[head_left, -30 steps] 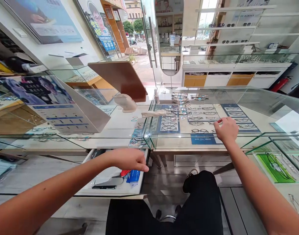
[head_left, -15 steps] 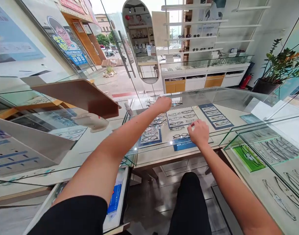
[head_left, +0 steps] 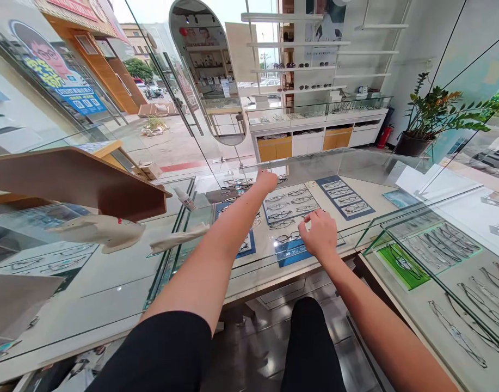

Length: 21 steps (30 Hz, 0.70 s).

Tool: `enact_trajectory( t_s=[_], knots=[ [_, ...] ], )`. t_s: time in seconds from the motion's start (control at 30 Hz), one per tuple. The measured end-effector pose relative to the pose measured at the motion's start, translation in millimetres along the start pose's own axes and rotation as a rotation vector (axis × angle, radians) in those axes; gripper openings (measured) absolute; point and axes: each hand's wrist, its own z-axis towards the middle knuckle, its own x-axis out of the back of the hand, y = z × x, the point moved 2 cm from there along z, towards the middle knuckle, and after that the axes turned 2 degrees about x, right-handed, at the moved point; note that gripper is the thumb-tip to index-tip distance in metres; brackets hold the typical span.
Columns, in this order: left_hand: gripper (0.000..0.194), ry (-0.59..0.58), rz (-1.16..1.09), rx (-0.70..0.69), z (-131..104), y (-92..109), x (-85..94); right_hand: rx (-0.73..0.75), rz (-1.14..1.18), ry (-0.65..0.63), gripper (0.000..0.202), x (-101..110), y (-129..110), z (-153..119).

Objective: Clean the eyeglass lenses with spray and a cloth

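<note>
My left hand (head_left: pixel 267 181) reaches to the far part of the glass display case (head_left: pixel 249 272), its fingers bent down and hidden behind the back of the hand. Eyeglasses (head_left: pixel 238 184) lie just to its left. Nearer me, my right hand (head_left: pixel 320 233) is held over the case front, thumb and forefinger curled toward each other; whether something small is between them cannot be made out. Left of it is a blue card with white print (head_left: pixel 292 251). Rows of glasses on a white tray (head_left: pixel 292 202) sit between the hands, and a blue-edged tray (head_left: pixel 344 196) is farther right.
A brown board (head_left: pixel 78 177), a pale hand-shaped model (head_left: pixel 106 231), a folded cloth (head_left: pixel 178 238) and a small bottle (head_left: pixel 184 198) stand at left. On the right, another glass case holds glasses on a green card (head_left: pixel 402 265). A potted plant (head_left: pixel 416 142) stands behind.
The view has shifted, bringing the folded cloth into sight at left. My left hand stays over the far part of the case, and my right hand keeps its curled pose near the front.
</note>
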Motion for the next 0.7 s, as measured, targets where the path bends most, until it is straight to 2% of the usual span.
enact_trajectory(
  t_s=[0.1,0.2,0.3,0.4,0.53,0.6,0.7],
  knots=[
    [0.025,0.037,0.009,0.017,-4.1,3.0,-1.1,0.003,-0.001,0.021,0.020,-1.7,1.7,0.2],
    [0.023,0.081,0.012,0.027,-17.7,5.6,5.1,0.003,-0.008,0.034,0.020,-2.7,3.4,1.5],
    [0.025,0.135,0.006,0.020,-40.7,2.5,20.1,0.006,-0.003,0.029,0.021,-2.8,5.1,3.2],
    [0.034,0.196,-0.003,-0.009,-76.4,-8.7,40.3,0.000,-0.010,0.024,0.024,-2.2,7.0,4.6],
    [0.056,0.283,-0.023,-0.060,-153.2,-27.4,65.9,0.008,-0.032,0.017,0.027,-0.6,8.6,5.4],
    [0.060,0.309,-0.063,-0.117,-205.4,-34.2,76.5,0.017,-0.045,0.016,0.027,0.7,9.1,5.4],
    [0.059,0.284,-0.094,-0.163,-296.4,-44.2,88.0,0.027,-0.080,0.021,0.029,2.4,10.7,5.4]
  ],
)
